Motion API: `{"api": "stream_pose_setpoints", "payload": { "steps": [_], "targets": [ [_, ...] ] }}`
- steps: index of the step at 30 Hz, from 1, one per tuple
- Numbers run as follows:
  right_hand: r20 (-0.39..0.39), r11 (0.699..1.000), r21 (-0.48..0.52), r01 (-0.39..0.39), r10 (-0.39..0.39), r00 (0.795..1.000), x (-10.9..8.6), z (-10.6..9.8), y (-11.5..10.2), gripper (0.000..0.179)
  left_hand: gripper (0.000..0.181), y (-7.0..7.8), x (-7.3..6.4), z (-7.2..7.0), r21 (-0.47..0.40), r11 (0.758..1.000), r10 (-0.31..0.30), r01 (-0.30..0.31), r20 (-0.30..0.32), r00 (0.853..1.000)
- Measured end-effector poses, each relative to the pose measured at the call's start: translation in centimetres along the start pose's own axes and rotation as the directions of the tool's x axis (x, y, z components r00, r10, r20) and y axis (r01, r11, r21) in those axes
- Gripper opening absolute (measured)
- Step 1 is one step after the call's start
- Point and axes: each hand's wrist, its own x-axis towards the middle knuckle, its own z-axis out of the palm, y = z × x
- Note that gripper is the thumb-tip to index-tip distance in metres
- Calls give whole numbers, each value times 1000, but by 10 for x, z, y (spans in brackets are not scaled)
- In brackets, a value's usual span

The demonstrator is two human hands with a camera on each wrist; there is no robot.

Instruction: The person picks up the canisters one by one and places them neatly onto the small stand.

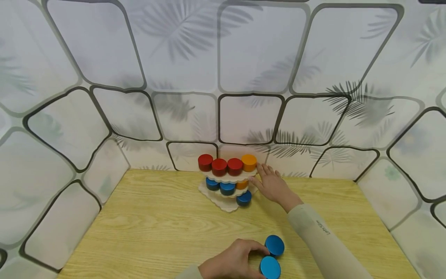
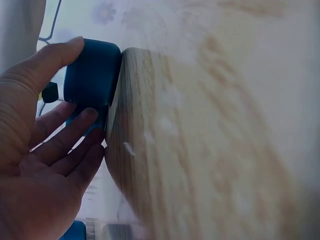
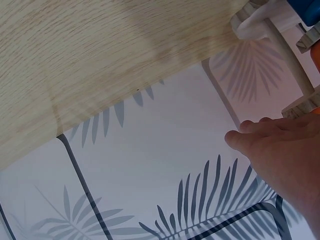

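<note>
Near the front of the table, my left hand [image 1: 237, 260] has its thumb and fingers around the nearer short blue cylinder [image 1: 270, 267]. In the left wrist view, the thumb presses one side of that cylinder [image 2: 92, 72]. The other fingers curve beneath, close to a second blue cylinder [image 1: 274, 245] right beside it. Farther back, my right hand [image 1: 273, 185] lies with fairly straight fingers at the right edge of a tiered wooden stand [image 1: 228, 206], its thumb at the top tier. Its fingertips are beside a yellow-orange cylinder [image 1: 249, 162].
Red cylinders [image 1: 219, 167] share the top tier. Below them sit blue cylinders [image 1: 227, 188] and an orange one [image 1: 242, 185], with another blue cylinder [image 1: 244, 198] on the base. A patterned cloth wall [image 1: 251, 120] rises behind the wooden table [image 1: 150, 224].
</note>
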Motion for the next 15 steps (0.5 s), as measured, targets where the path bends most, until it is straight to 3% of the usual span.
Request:
{"api": "stream_pose_setpoints", "payload": {
  "steps": [7, 15],
  "targets": [
    [4, 1000, -2, -6, 6, 1000, 1, 0, 0, 81, 44, -1, 1, 0, 50, 998, 22, -22, 6, 1000],
    [19, 1000, 3, -14, 14, 1000, 1, -2, -1, 82, 43, 0, -3, -4, -69, 997, -24, 24, -2, 1000]
  ]
}}
